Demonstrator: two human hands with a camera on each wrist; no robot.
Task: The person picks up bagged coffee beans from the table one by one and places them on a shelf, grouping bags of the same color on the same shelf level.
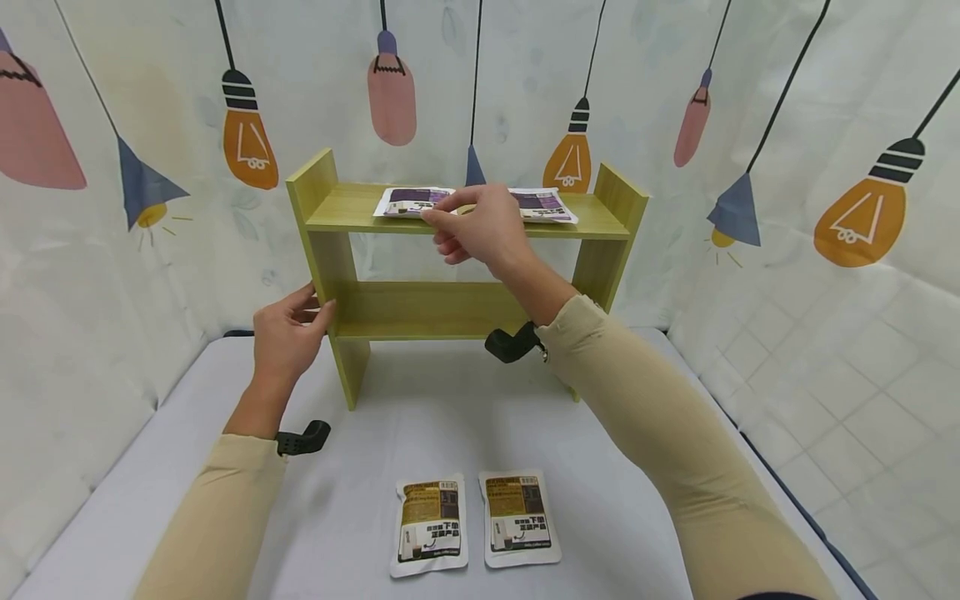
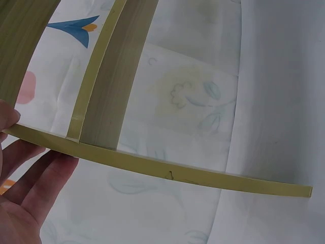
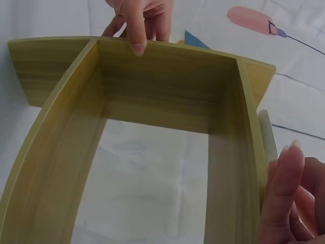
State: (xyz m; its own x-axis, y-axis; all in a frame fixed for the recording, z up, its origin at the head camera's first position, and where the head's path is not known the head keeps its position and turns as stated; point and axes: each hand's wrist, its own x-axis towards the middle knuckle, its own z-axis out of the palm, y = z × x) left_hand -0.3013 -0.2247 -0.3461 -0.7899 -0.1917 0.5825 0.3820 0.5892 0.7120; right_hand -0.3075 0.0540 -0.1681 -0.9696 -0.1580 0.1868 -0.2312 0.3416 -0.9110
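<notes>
I am observing a person standing two hands to a yellow-green wooden rack (image 1: 431,310) on a white-covered table (image 1: 337,517). The left hand (image 1: 288,333) is gripping the rack's left side panel (image 1: 327,258), its thumb lying on the inner side and its fingers on the outer. The right hand (image 1: 483,225) is hovering at the front edge of the upper shelf (image 1: 352,207), fingers bent; whether its grip is holding or touching a packet, I cannot tell. Two purple-labelled packets are lying flat on that shelf: a left packet (image 1: 405,202) and a right packet (image 1: 543,206), the latter being partly covered by the right hand. Two brown-labelled packets (image 1: 430,527) are lying side by side, apart, on the table in front of the rack. A lamp-printed sheet (image 1: 315,50) is hanging behind.
</notes>
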